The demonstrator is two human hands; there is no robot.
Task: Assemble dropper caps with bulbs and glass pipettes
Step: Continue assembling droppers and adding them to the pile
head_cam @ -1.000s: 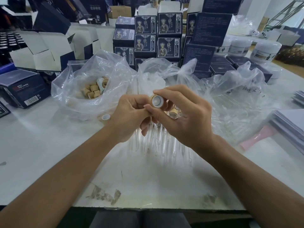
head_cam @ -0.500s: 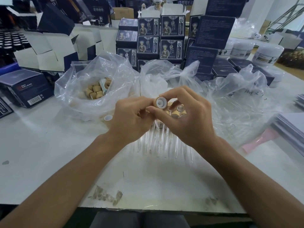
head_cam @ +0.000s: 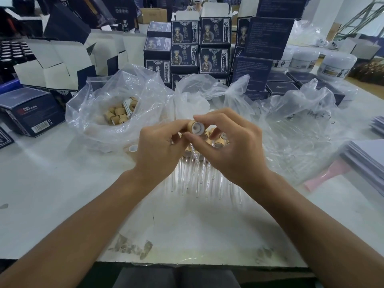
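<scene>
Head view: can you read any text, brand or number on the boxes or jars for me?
Nothing can be read for sure.
Dark box with barcode: red mark and pale line, blurred.
Stacked portrait boxes: vertical characters, too small.
Tall box backs: fine print, unreadable.
White jars: labels blurred.

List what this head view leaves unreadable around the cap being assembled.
- Left hand fingertips: behind the cap and right hand.
- Whether the bulb is seated: hidden behind the cap.
- Glass pipettes: upper ends covered by both hands.
- Box print: too small.
</scene>
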